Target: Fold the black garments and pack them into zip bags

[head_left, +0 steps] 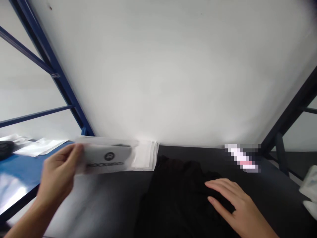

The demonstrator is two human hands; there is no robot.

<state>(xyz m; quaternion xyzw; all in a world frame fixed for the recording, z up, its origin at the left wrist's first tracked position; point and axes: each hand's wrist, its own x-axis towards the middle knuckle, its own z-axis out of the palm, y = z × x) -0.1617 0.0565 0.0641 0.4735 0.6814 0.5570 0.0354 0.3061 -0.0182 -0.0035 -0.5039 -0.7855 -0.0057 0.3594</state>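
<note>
In the head view we record the left hand [58, 175] raised above the near-left part of a black table [272, 185], fingers and thumb closed on the left edge of a translucent packaging bag [106, 158]. The bag carries a round logo with lettering beneath and is blurred by motion. It is held flat and roughly level, just in front of a stack of white bags [147, 155] that lies at the table's far edge against the white wall [173, 66]. The right hand [235, 205] lies palm down with fingers spread and loose, gripping nothing, on the right part of a black garment [173, 191] heaped at mid-table. To the left, a blue shelf [22, 165] bears loose white pouches [41, 146], and a blue rack post [56, 76] rises behind it. A white object [309, 188] shows at the right edge; we cannot tell what it is.
</note>
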